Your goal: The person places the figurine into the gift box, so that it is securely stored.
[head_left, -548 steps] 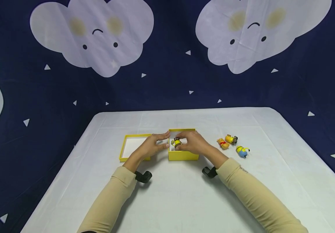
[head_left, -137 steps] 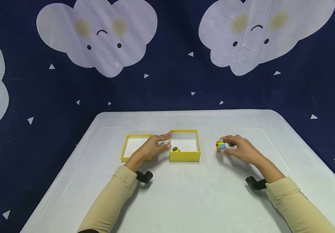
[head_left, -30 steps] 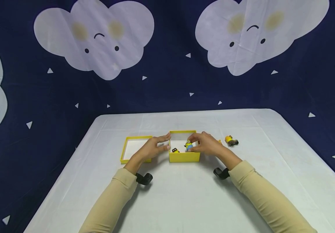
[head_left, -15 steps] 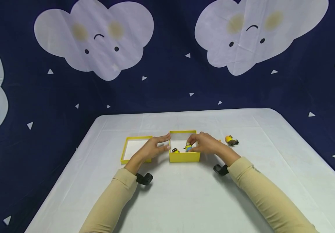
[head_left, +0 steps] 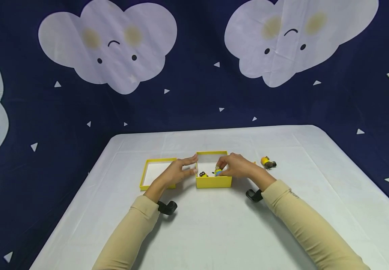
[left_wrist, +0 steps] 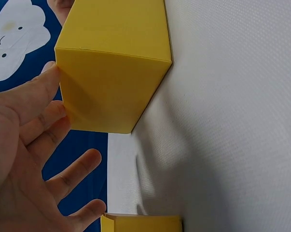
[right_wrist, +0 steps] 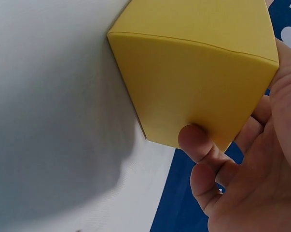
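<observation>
Looking finely textured, the white tabletop bears a smooth yellow box, shallow lid at nine o'clock. The left hand, grip wide, touches the box; the right hand pinches a rounded toy inside, at five o'clock.

No words or numbers can be read; the dark marks on the sleeve behind the right hand are too small to decipher.

Tan cuffed sleeves, black wrist cameras
</observation>
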`<state>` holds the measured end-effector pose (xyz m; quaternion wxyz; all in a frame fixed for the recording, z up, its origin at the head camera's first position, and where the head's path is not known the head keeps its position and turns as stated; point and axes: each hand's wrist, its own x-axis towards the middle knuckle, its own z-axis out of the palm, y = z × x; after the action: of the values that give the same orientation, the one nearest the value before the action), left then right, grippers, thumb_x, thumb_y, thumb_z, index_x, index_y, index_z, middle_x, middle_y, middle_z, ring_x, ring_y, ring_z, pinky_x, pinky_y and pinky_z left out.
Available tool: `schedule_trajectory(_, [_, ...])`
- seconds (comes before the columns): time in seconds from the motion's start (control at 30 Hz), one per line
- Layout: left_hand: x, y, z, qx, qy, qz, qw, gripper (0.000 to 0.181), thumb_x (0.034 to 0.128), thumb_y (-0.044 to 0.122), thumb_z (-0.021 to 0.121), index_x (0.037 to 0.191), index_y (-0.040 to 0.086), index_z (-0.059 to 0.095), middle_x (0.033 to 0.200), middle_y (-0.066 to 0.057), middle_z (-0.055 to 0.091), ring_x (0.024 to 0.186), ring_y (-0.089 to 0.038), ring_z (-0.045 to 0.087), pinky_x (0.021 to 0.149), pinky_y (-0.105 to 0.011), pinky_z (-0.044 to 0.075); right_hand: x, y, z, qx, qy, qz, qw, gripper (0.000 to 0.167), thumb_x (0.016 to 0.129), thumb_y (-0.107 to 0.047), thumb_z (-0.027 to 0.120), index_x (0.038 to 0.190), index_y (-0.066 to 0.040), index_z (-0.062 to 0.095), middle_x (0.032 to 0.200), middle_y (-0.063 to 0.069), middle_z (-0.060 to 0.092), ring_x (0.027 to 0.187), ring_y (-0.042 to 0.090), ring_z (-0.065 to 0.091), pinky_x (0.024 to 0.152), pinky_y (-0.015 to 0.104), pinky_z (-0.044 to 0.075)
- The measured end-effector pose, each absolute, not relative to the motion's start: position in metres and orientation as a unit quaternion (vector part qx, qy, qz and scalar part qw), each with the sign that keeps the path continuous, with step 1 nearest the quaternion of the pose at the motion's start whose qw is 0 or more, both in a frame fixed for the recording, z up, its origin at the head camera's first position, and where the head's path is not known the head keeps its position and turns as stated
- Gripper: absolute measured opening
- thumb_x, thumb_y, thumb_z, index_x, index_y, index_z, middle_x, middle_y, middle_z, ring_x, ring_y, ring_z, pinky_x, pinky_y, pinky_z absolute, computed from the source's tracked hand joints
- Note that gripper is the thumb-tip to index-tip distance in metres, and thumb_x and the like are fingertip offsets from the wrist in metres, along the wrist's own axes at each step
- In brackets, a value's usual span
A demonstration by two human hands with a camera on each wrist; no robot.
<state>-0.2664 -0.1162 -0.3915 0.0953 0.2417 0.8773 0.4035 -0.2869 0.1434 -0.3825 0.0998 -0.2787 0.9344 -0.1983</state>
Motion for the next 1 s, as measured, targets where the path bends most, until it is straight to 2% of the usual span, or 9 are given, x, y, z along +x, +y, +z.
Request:
schedule_trajectory(0.2, [-0.2659,-0.1159,-0.3919,0.237,0.876,0.408,0.098,0.054,0.0925,0.024,0.061,0.142,0.01,0.042,0.153,0.007,0.03,0.145,-0.027,0.022,0.119,-0.047,0.017,-0.2875,0.1425,-0.382,-0.278,0.936,-0.189,0.103,0.023,0.082,-0.03,0.073,0.102,-0.02,0.067,0.102,-0.004,0.073,0.104,0.02,0.06,0.109,0.052,0.031])
schedule_trajectory(0.4, [-0.2652,-0.1154,-0.3916,0.233,0.875,0.414,0.098,0.054,0.0922,0.023,0.061,0.141,0.011,0.042,0.153,0.007,0.031,0.146,-0.027,0.022,0.119,-0.048,0.016,-0.2877,0.1413,-0.3822,-0.278,0.938,-0.18,0.101,0.026,0.081,-0.031,0.073,0.104,-0.021,0.066,0.099,-0.005,0.073,0.101,0.019,0.064,0.102,0.052,0.036])
schedule_trajectory(0.6, [-0.2639,-0.1156,-0.3909,0.234,0.875,0.412,0.095,0.054,0.0919,0.023,0.061,0.141,0.011,0.043,0.153,0.007,0.031,0.145,-0.027,0.023,0.119,-0.048,0.017,-0.2871,0.1403,-0.3827,-0.276,0.939,-0.177,0.101,0.032,0.081,-0.032,0.073,0.11,-0.02,0.067,0.099,-0.006,0.073,0.101,0.019,0.064,0.101,0.054,0.036])
schedule_trajectory(1.0, [-0.2641,-0.115,-0.39,0.237,0.875,0.412,0.092,0.054,0.0918,0.022,0.061,0.141,0.01,0.043,0.152,0.006,0.031,0.145,-0.028,0.024,0.119,-0.047,0.018,-0.2879,0.1411,-0.3828,-0.275,0.938,-0.18,0.108,0.024,0.082,-0.032,0.072,0.103,-0.022,0.068,0.095,-0.009,0.073,0.101,0.017,0.062,0.103,0.053,0.034])
